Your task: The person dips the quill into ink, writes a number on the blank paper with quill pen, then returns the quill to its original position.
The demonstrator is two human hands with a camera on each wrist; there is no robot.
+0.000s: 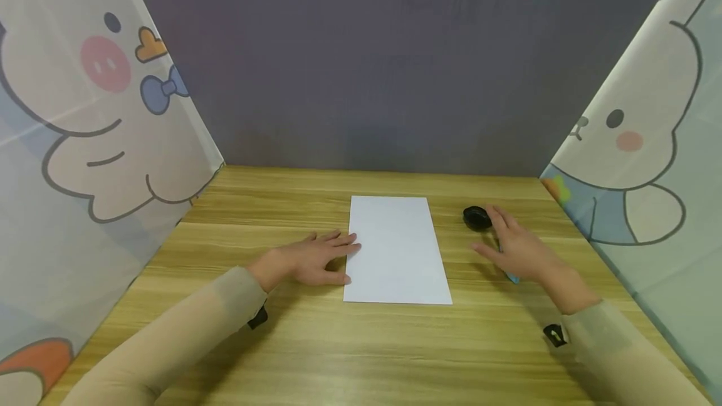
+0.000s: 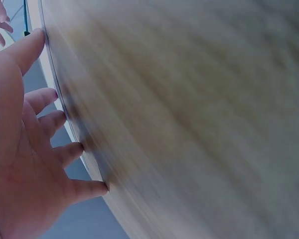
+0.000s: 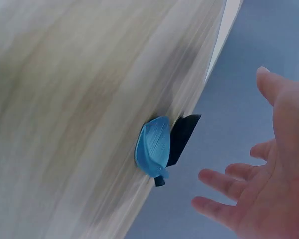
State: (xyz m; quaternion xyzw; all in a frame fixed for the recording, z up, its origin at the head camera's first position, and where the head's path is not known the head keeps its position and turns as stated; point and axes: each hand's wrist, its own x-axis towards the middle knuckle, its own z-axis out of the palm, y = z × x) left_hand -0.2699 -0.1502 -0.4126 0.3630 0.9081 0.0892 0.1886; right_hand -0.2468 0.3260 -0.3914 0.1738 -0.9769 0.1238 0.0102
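Note:
A blank white sheet of paper point(image 1: 397, 252) lies flat on the wooden table. My left hand point(image 1: 318, 260) is spread at its left edge, fingertips overlapping the margin; the left wrist view shows the fingers apart and extended. On the right, my right hand point(image 1: 516, 252) hovers palm down over a small blue curved object point(image 1: 512, 278), mostly hidden beneath it in the head view. In the right wrist view this blue leaf-shaped piece point(image 3: 154, 147) sits on the table, apart from the loosely bent, empty fingers. Just beyond those fingertips is a black rounded object point(image 1: 476, 218).
The wood-grain table point(image 1: 293, 343) ends at a dark grey panel point(image 1: 366, 67) behind. Cartoon-printed cloths point(image 1: 73, 161) flank both sides. Dark wrist-worn devices point(image 1: 555, 334) hang under both sleeves.

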